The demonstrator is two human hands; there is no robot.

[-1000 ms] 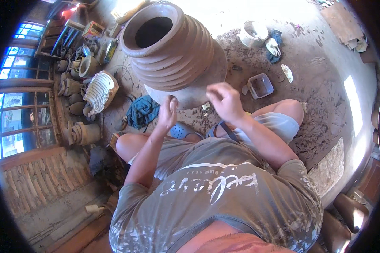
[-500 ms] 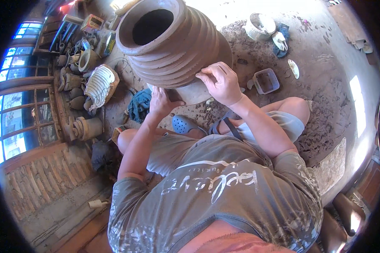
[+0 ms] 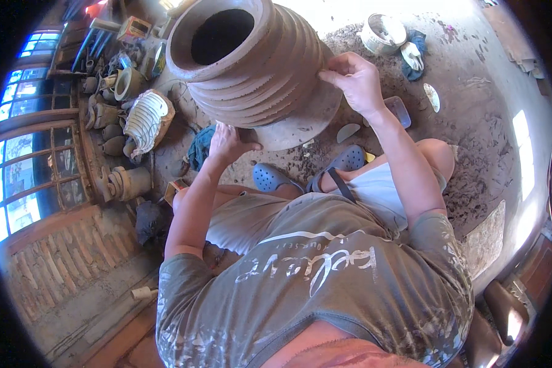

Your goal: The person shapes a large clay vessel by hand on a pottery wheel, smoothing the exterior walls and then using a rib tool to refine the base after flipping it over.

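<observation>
A large brown clay pot point(image 3: 257, 86) with a wide dark mouth and ridged bands round its wall stands on a round pale board point(image 3: 300, 129). My left hand point(image 3: 229, 147) is at the near left edge of this board, below the pot, with the thumb stretched away from the fingers. Its fingertips touch the edge near the pot's base. My right hand point(image 3: 359, 86) is at the pot's right side, thumb and forefinger pinched together against the ridged wall. Whatever lies between those fingertips, if anything, is too small to make out.
A blue-green cloth point(image 3: 200, 147) lies left of the board. On the right are a plastic tub point(image 3: 399, 112), a white pail point(image 3: 383, 34) and a dark cloth point(image 3: 414, 58). Pots and a ridged plaster-like piece point(image 3: 147, 122) crowd the left side. Blue clogs point(image 3: 270, 178) are on my feet.
My right hand has moved right and up along the pot's wall, still pinched. My left hand has shifted slightly left and down at the board's edge. More of the board shows at the right.
</observation>
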